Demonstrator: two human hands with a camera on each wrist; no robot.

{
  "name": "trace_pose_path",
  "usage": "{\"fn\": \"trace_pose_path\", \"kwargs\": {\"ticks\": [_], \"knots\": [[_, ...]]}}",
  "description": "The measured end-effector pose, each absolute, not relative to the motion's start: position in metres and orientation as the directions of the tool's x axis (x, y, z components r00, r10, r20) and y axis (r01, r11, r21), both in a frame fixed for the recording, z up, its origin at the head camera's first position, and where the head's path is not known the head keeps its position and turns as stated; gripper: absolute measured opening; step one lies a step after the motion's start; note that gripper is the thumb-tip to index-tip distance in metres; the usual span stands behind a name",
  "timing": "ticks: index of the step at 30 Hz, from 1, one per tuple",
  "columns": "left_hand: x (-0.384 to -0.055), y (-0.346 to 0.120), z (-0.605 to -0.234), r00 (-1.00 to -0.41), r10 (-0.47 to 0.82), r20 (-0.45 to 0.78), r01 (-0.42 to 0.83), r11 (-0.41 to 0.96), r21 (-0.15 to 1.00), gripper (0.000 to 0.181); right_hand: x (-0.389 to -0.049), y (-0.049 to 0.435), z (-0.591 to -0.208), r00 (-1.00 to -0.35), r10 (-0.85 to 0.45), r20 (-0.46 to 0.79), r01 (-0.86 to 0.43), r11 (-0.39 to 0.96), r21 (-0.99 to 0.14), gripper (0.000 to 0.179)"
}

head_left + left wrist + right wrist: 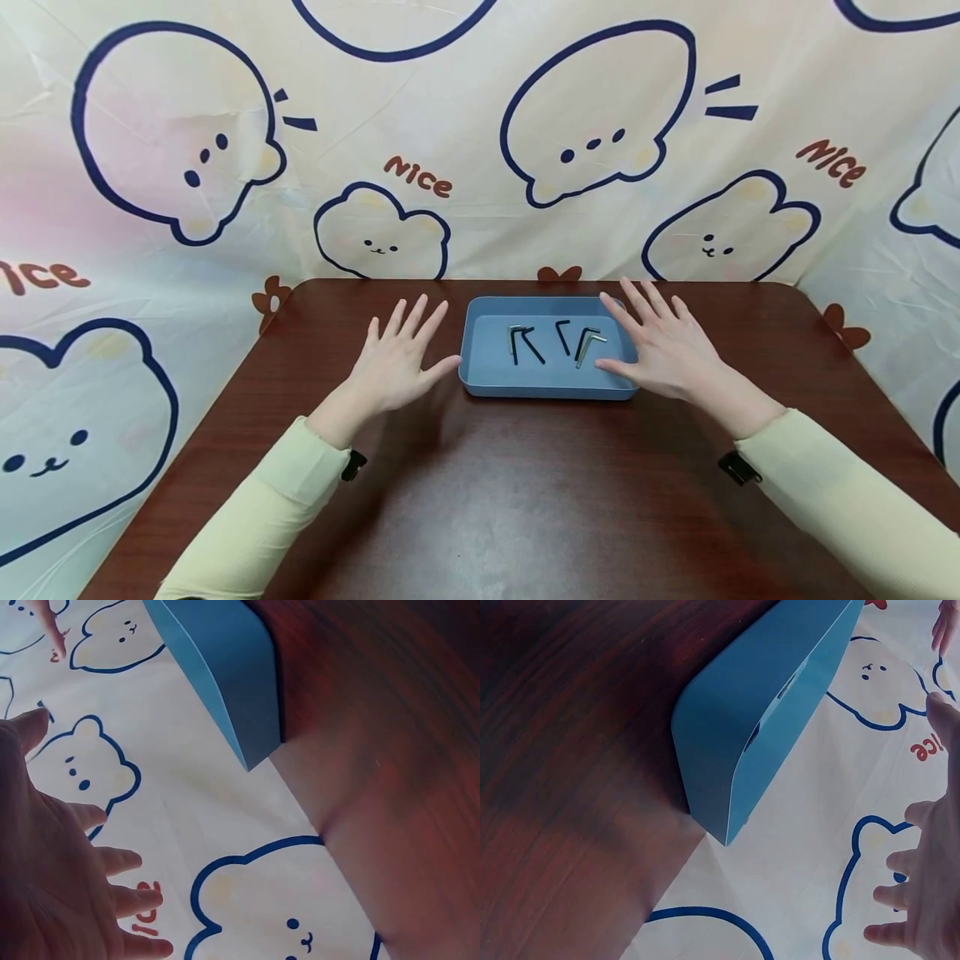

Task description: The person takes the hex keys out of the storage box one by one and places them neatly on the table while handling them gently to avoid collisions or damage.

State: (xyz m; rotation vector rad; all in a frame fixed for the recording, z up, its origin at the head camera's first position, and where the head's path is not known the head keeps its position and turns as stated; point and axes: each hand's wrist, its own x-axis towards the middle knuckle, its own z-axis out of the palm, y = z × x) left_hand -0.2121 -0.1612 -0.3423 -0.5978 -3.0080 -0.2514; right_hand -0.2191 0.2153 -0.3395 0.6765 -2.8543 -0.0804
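Several L-shaped hex keys, some black and some silvery, lie in two loose groups inside a shallow blue tray (pixel 551 390). One black hex key (pixel 532 345) slants in the left group, and another black hex key (pixel 563 337) lies right of the middle. To the left of the tray, my left hand (pixel 395 362) is held with fingers spread, holding nothing. My right hand (pixel 663 342) is over the tray's right edge, its fingers also spread and its grasp empty. Both wrist views show the tray's outer walls beyond the hands; whether either hand touches it, I cannot tell.
The tray stands near the far edge of a dark brown wooden table (pixel 510 500). Behind and on both sides hangs a pale cloth (pixel 480 108) printed with cartoon bears and lettering. Small black devices sit at both sleeve cuffs.
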Motion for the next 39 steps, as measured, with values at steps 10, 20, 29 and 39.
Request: {"fn": "trace_pose_path", "kwargs": {"ticks": [10,20,29,39], "knots": [[-0.227,-0.162,-0.352,-0.930,0.362,0.059,0.364,0.891,0.273,0.080,-0.232,0.207,-0.343,-0.855,-0.488,0.177,-0.474,0.873,0.116,0.094],[-0.239,-0.163,-0.365,-0.935,0.353,0.031,0.334,0.849,0.410,0.082,-0.237,0.199,-0.347,-0.854,-0.494,0.163,-0.485,0.869,0.092,0.093],[-0.252,-0.161,-0.377,-0.921,0.390,-0.002,0.314,0.745,0.589,0.081,-0.243,0.195,-0.348,-0.862,-0.478,0.169,-0.471,0.878,0.081,0.093],[-0.264,-0.159,-0.389,-0.900,0.434,-0.021,0.276,0.609,0.744,0.079,-0.250,0.188,-0.347,-0.857,-0.483,0.178,-0.483,0.874,0.044,0.092]]}}
